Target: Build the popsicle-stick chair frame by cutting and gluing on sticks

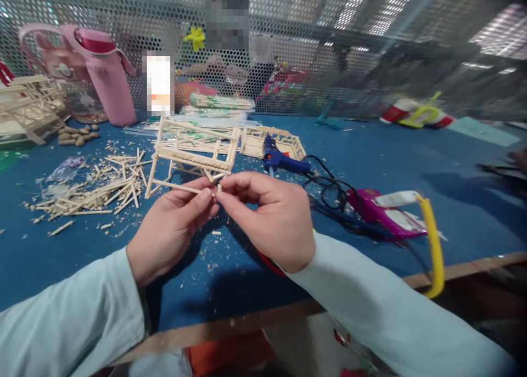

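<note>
In the middle of the head view, a small model frame of thin wooden sticks (193,158) is tilted above the blue table. My left hand (173,223) is closed on its lower corner, with thumb and fingers pinching the end of a stick. My right hand (272,212) pinches a small pale piece of wood (219,189) against that same corner, the two hands' fingertips almost touching. Behind the frame lie more stick parts, and the fingers hide part of the joint.
A heap of cut sticks (107,190) lies left, near peanuts (78,135) and a pink bottle (109,78). To the right are a blue glue gun (284,160) with a black cord, a purple tool (382,215) and a yellow handle (434,245). Perforated mesh (288,58) stands behind.
</note>
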Action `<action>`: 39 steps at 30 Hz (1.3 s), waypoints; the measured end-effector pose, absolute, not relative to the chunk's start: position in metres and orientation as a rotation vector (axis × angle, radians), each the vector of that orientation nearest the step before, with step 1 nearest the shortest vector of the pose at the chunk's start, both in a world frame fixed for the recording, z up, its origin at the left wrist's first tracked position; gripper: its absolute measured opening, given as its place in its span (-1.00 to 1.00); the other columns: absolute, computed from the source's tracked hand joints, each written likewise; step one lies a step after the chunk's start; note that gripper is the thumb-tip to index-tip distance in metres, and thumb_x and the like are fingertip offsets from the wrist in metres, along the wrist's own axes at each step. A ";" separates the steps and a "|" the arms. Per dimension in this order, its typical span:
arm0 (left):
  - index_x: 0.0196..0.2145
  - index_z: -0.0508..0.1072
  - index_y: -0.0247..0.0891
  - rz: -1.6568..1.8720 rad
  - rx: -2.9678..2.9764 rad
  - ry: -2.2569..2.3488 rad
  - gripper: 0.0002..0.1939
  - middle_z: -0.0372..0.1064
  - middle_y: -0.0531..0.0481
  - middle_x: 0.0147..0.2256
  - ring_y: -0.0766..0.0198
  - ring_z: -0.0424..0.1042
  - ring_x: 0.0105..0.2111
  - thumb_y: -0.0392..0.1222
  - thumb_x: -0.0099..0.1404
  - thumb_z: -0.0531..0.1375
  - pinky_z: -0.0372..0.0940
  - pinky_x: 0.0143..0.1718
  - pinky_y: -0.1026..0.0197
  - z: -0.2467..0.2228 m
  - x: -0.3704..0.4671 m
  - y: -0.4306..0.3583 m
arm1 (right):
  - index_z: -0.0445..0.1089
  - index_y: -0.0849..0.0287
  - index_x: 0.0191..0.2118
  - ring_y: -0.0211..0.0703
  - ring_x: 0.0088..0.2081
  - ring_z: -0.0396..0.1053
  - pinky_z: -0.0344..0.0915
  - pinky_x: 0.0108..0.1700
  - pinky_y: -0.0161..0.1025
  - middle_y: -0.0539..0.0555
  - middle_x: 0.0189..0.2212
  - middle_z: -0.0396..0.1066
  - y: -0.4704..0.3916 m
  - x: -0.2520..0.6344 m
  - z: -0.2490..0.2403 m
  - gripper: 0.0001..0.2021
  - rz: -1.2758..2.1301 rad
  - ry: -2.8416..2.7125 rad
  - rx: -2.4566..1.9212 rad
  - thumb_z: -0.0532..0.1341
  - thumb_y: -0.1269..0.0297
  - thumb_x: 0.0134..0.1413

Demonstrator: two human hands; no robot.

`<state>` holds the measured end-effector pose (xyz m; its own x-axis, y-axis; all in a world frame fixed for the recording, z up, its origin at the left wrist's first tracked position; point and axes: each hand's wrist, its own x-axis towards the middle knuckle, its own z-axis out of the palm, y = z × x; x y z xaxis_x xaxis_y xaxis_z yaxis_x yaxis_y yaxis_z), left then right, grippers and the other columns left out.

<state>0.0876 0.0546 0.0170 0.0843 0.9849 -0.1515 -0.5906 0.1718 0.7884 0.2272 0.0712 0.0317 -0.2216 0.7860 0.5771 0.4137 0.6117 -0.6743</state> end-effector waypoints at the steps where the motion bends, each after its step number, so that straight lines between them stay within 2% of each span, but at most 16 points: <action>1: -0.29 0.55 -0.34 1.299 0.624 0.773 -0.77 0.50 0.00 -0.38 0.45 0.44 -0.42 -0.33 0.03 0.38 0.36 -0.28 0.42 0.018 0.088 0.055 | 0.49 0.17 -0.35 -0.34 -0.46 0.43 0.36 -0.36 -0.39 -0.04 -0.47 0.52 0.071 0.227 0.032 -0.94 0.417 -1.863 -0.980 0.25 0.41 0.03; 6: -0.32 0.56 -0.36 1.289 0.617 0.750 -0.85 0.51 -0.01 -0.39 0.46 0.45 -0.42 -0.40 0.08 0.32 0.36 -0.29 0.45 0.021 0.088 0.058 | 0.52 0.16 -0.35 -0.31 -0.43 0.43 0.36 -0.27 -0.36 -0.02 -0.45 0.53 0.070 0.227 0.033 -0.92 0.220 -1.925 -0.994 0.25 0.39 0.06; 16: -0.35 0.58 -0.36 1.280 0.633 0.796 -0.90 0.53 -0.04 -0.37 0.44 0.47 -0.40 -0.38 0.11 0.31 0.36 -0.28 0.45 0.021 0.090 0.056 | 0.53 0.13 -0.29 -0.34 -0.47 0.38 0.33 -0.30 -0.38 -0.06 -0.48 0.50 0.071 0.227 0.033 -0.88 0.257 -1.908 -0.986 0.24 0.40 0.07; 23: -0.40 0.59 -0.37 1.296 0.610 0.778 -0.85 0.53 -0.04 -0.36 0.48 0.46 -0.42 -0.44 0.19 0.20 0.37 -0.31 0.49 0.023 0.090 0.055 | 0.53 0.11 -0.28 -0.35 -0.45 0.37 0.28 -0.34 -0.39 -0.05 -0.45 0.49 0.074 0.228 0.033 -0.87 0.237 -1.956 -0.956 0.24 0.41 0.07; 28: -0.44 0.58 -0.39 1.276 0.598 0.832 -0.87 0.52 -0.08 -0.31 0.45 0.46 -0.42 -0.43 0.16 0.21 0.39 -0.33 0.47 0.024 0.088 0.055 | 0.49 0.13 -0.38 -0.34 -0.47 0.35 0.27 -0.37 -0.38 -0.06 -0.47 0.48 0.077 0.229 0.031 -0.98 0.249 -1.922 -0.949 0.30 0.37 0.01; 33: -0.46 0.58 -0.36 1.269 0.616 0.865 -0.88 0.50 -0.03 -0.40 0.44 0.45 -0.43 -0.38 0.16 0.23 0.40 -0.33 0.44 0.025 0.086 0.056 | 0.48 0.14 -0.45 -0.31 -0.43 0.39 0.30 -0.32 -0.35 -0.03 -0.47 0.49 0.078 0.231 0.032 -0.92 0.168 -1.971 -0.911 0.28 0.36 0.05; 39: -0.47 0.58 -0.36 1.269 0.683 0.886 -0.93 0.48 0.00 -0.43 0.45 0.43 -0.43 -0.36 0.12 0.27 0.39 -0.37 0.47 0.026 0.087 0.055 | 0.43 0.17 -0.47 -0.32 -0.39 0.39 0.28 -0.28 -0.35 -0.03 -0.46 0.47 0.076 0.232 0.034 -0.89 0.239 -2.012 -0.860 0.25 0.47 0.02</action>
<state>0.0865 0.0554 0.0261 0.0620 0.9817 -0.1802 -0.5075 0.1865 0.8413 0.2316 0.0761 0.0336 -0.3472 0.6553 0.6708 0.4799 0.7387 -0.4732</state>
